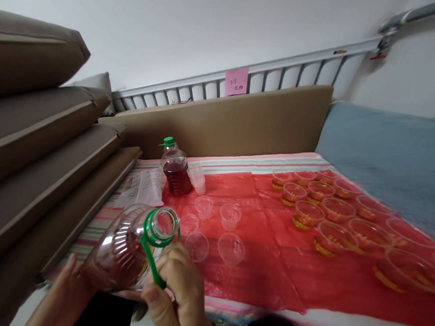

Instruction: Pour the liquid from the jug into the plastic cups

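A large clear bottle (118,250) with dark reddish liquid is tilted, its uncapped mouth pointing up and right. My left hand (68,289) supports its lower body from below and the left. My right hand (182,286) is closed on the green handle strap at the bottle's neck. Just right of the mouth, several small clear cups (231,248) stand on the red plastic sheet (258,269); no liquid can be made out in them.
Behind them stand a green-capped bottle (178,176) of dark liquid, stacked cups (197,179) and a white plastic bag (142,188). Several cups with yellowish contents (307,215) fill the right side. Brown cushions (39,122) pile up at left; a padded board (219,128) borders the back.
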The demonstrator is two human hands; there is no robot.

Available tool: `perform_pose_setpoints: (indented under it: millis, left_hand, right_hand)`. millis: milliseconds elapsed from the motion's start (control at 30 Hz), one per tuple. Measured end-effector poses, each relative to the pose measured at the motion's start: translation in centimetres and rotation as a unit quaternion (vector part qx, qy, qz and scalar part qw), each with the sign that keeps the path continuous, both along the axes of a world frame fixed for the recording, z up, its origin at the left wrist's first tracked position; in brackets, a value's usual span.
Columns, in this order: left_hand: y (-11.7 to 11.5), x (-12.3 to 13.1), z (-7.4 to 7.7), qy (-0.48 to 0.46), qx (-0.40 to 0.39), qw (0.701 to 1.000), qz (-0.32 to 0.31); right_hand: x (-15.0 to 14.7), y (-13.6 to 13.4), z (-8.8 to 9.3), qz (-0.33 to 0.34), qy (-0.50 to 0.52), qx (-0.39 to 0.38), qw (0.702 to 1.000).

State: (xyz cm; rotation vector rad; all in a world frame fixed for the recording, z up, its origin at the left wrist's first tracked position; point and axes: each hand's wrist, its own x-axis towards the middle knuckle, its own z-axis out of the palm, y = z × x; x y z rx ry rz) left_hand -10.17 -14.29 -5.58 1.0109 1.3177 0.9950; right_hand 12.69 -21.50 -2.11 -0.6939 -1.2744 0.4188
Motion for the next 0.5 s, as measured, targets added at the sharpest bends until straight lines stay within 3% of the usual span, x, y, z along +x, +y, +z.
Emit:
perform_pose_setpoints:
  millis: [67, 133, 333, 500]
  left_hand:
    - [0.1, -0.5, 0.7, -0.060, -0.078, 0.995, 0.021]
    - [0.2, -1.2, 0.6, -0.074, -0.100, 0.991, 0.040]
    - [0.0, -3.9, -0.8, -0.103, -0.099, 0.987, 0.068]
    - [0.2, -6.1, -1.4, -0.083, -0.053, 0.992, 0.079]
  right_hand:
    - [-0.1, -0.3, 0.1, -0.015, 0.004, -0.013, 1.000]
    - [-0.4, -0.6, 0.0, -0.021, -0.011, -0.024, 0.999]
    - [-1.4, -1.2, -1.6, -0.026, -0.064, -0.083, 0.994]
    - [-2.2, -0.8, -3.1, -0.022, -0.077, -0.128, 0.989]
